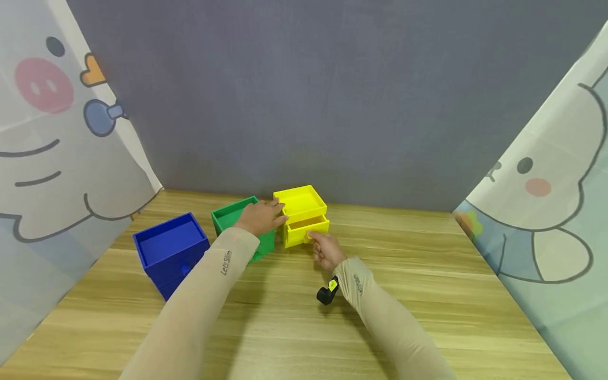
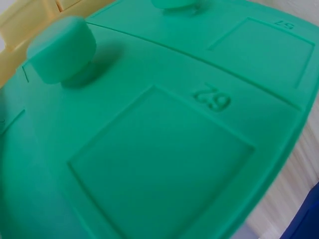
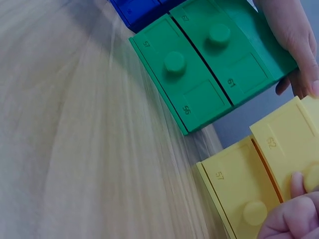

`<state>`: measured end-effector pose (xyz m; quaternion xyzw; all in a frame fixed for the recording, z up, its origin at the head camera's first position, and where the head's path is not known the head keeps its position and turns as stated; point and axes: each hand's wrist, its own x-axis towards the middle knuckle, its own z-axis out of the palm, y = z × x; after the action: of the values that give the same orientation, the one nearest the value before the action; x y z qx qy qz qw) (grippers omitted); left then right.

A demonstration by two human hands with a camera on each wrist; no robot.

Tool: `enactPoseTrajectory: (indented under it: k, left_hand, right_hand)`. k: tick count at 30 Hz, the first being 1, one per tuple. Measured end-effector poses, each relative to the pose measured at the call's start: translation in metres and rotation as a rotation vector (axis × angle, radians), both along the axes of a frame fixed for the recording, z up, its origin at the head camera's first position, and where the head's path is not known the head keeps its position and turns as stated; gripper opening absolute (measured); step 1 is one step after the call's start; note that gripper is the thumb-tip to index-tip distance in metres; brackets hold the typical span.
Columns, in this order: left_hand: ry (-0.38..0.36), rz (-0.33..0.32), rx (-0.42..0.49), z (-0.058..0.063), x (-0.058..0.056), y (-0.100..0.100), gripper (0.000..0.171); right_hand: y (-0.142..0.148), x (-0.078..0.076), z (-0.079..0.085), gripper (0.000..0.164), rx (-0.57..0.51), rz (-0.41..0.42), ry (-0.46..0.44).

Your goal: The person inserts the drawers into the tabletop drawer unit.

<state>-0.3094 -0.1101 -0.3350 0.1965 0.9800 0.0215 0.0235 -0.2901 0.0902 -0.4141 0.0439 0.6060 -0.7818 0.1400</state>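
A small yellow two-drawer box (image 1: pixel 301 203) stands near the back wall, with an open-topped tray as its top. Its upper drawer (image 1: pixel 295 236) sticks partly out. My right hand (image 1: pixel 326 250) pinches that drawer's round knob (image 3: pixel 312 178), the other fingers curled below. My left hand (image 1: pixel 261 217) reaches over the green drawer box (image 1: pixel 231 213), its extended fingers resting at the yellow box's left upper edge. In the left wrist view the green drawer fronts (image 2: pixel 164 164) and a round green knob (image 2: pixel 62 50) fill most of the picture.
A blue drawer box (image 1: pixel 171 240) stands left of the green one. All three boxes sit on a wood-grain table (image 1: pixel 285 327). Behind rises a grey wall (image 1: pixel 304 105), with cartoon-printed sheets (image 1: pixel 537 200) at both sides. A black wrist camera (image 1: pixel 326 293) hangs beside the right wrist.
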Motion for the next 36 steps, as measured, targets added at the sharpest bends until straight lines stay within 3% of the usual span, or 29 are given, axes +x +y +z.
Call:
enactPoseTrajectory:
  k: [15, 36]
  left_hand:
    - [-0.012, -0.014, 0.038, 0.0007, 0.0008, -0.0033, 0.056]
    - [-0.002, -0.029, 0.038, -0.0003, 0.0017, -0.0026, 0.056]
  right_hand:
    - [0.0059, 0.0074, 0.0033, 0.02, -0.012, 0.069, 0.037]
    - [0.0001, -0.0011, 0.0042, 0.014, -0.008, 0.021, 0.001]
